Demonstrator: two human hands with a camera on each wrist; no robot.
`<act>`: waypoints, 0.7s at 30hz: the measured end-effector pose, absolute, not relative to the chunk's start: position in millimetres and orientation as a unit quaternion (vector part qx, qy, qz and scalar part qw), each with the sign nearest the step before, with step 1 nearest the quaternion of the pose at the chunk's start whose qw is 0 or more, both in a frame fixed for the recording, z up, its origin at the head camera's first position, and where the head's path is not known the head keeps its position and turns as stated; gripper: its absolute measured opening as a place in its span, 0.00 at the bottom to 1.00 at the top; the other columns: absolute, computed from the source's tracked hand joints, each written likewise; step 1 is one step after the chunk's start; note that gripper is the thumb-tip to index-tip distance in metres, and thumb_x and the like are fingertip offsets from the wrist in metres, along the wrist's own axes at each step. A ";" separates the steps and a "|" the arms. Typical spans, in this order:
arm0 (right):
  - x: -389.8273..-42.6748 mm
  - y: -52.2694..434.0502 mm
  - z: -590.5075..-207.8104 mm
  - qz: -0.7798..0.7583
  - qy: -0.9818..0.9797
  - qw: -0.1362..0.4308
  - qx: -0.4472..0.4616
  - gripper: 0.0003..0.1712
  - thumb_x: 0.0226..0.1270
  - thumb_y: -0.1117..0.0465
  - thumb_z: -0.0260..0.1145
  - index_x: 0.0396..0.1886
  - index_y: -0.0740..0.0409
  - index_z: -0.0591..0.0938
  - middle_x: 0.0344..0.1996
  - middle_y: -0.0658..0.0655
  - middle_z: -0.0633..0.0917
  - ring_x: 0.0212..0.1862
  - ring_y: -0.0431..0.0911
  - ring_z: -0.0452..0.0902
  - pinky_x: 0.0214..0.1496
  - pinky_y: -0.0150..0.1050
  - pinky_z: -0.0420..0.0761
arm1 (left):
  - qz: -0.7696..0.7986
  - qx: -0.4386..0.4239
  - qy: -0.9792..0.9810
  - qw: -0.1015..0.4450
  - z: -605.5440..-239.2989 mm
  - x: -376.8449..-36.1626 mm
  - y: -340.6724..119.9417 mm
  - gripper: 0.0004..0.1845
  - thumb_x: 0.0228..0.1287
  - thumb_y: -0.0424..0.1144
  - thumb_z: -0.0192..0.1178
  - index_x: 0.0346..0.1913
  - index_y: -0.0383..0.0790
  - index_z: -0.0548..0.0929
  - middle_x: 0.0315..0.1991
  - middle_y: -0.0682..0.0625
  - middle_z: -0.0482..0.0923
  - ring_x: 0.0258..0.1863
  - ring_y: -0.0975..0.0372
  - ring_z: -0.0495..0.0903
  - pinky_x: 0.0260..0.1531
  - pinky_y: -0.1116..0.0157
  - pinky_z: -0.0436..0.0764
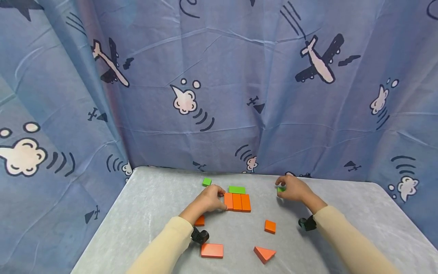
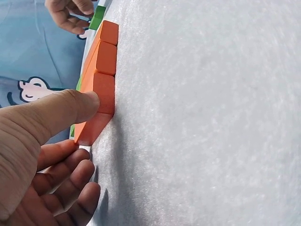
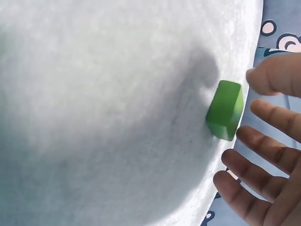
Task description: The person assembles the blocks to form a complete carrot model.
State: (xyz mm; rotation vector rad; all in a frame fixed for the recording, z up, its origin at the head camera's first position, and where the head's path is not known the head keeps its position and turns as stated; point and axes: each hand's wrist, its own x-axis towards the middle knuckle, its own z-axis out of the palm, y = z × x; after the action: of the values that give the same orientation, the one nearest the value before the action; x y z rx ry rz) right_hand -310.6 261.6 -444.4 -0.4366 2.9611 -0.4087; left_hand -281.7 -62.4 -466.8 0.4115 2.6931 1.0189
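While the left hand (image 1: 207, 201) lies low at frame centre, its thumb (image 2: 70, 108) presses the end of the row of three orange rectangular wooden blocks (image 1: 237, 202); other fingers loosely curled, apart from it. Right hand (image 1: 293, 189), centre right, fingers spread around the small green wooden block (image 3: 225, 109) on the grey felt-covered table (image 1: 342, 213), contact unclear
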 end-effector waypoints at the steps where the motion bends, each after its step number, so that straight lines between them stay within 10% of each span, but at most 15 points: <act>1: -311.1 262.4 -445.5 -0.137 0.978 0.061 -0.143 0.22 0.50 0.58 0.72 0.47 0.59 0.83 0.41 0.61 0.82 0.41 0.52 0.78 0.42 0.52 0.79 | 0.348 0.140 0.920 0.116 -466.7 -281.5 -62.5 0.30 0.42 0.39 0.78 0.52 0.35 0.83 0.46 0.46 0.82 0.48 0.56 0.80 0.52 0.59 0.78; 21: -317.3 266.5 -454.3 -0.150 0.976 0.064 -0.143 0.18 0.47 0.64 0.72 0.41 0.61 0.85 0.35 0.57 0.85 0.40 0.50 0.79 0.44 0.50 0.80 | 0.351 0.130 0.918 0.127 -464.2 -280.6 -63.0 0.30 0.42 0.40 0.77 0.53 0.36 0.82 0.47 0.47 0.81 0.48 0.56 0.79 0.52 0.57 0.78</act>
State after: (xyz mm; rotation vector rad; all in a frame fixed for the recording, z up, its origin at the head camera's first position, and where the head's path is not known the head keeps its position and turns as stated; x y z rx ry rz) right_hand -317.3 266.5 -454.3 -0.4314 2.9489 -0.4521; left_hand -280.6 -63.0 -464.2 0.3794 2.6721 1.0220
